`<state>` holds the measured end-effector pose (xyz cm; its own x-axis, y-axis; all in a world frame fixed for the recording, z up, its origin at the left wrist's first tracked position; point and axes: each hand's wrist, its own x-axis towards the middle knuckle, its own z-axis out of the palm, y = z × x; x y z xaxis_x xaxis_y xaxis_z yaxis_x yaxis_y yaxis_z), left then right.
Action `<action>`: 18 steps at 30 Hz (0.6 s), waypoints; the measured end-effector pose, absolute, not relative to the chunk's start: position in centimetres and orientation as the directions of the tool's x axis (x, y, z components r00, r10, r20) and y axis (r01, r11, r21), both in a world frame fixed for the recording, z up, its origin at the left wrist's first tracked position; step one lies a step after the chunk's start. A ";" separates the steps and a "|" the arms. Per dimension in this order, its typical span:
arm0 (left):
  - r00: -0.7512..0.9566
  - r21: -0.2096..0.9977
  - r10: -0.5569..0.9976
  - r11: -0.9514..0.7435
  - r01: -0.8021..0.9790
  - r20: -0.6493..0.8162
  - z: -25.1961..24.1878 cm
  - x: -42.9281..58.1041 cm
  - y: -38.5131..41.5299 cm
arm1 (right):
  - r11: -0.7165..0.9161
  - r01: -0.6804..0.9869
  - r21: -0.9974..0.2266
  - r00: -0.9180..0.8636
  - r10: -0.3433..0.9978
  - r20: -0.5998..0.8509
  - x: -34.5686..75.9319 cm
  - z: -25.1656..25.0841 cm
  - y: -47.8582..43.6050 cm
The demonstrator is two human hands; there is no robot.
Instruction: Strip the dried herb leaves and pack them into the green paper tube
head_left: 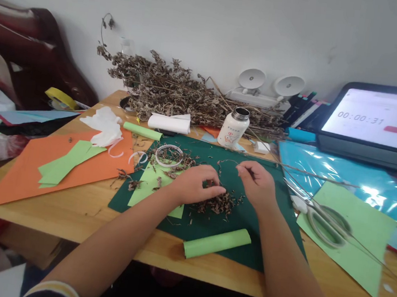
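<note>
My right hand (257, 183) is closed in a pinch on a thin dried stem (230, 161), which curves left from the fingertips. My left hand (198, 185) hovers over a small heap of crumbled dried leaves (218, 204), its fingers curved and thumb apart, with nothing plainly held. The heap lies on a dark green cutting mat (172, 231). Left of it, a green paper sheet (138, 194) bears dried twigs and a roll of clear tape (169, 156). A rolled green paper (217, 243) lies at the mat's front edge.
A large bundle of dried plants (176, 89) lines the wall behind a white bottle (234, 127) standing open. Scissors (328, 223) rest on green paper at right, below a tablet (375, 117) showing a timer. Orange paper (29, 168) and crumpled white tissue (105, 127) are at left.
</note>
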<state>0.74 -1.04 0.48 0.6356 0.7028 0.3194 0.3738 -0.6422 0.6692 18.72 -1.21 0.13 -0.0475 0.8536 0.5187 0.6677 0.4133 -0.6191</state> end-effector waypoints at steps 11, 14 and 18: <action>0.554 0.679 0.758 -0.609 0.409 0.345 0.3 0.3 -0.3 | 0.497 0.576 -0.649 -0.197 0.855 0.480 18.1 0.5 -1.7; 0.595 0.671 0.737 -0.620 0.407 0.320 0.6 0.3 -0.5 | 0.488 0.566 -0.665 -0.131 0.849 0.512 18.7 0.4 -1.5; 0.659 0.592 0.690 -0.676 0.439 0.298 0.7 0.3 -0.7 | 0.459 0.538 -0.707 -0.016 0.844 0.536 19.8 -0.2 -0.9</action>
<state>0.33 -0.72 0.67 0.6595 0.6900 0.2983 0.4394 -0.6758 0.5918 19.83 -0.93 -0.18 -0.0165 0.8443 0.5356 0.5380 0.4590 -0.7070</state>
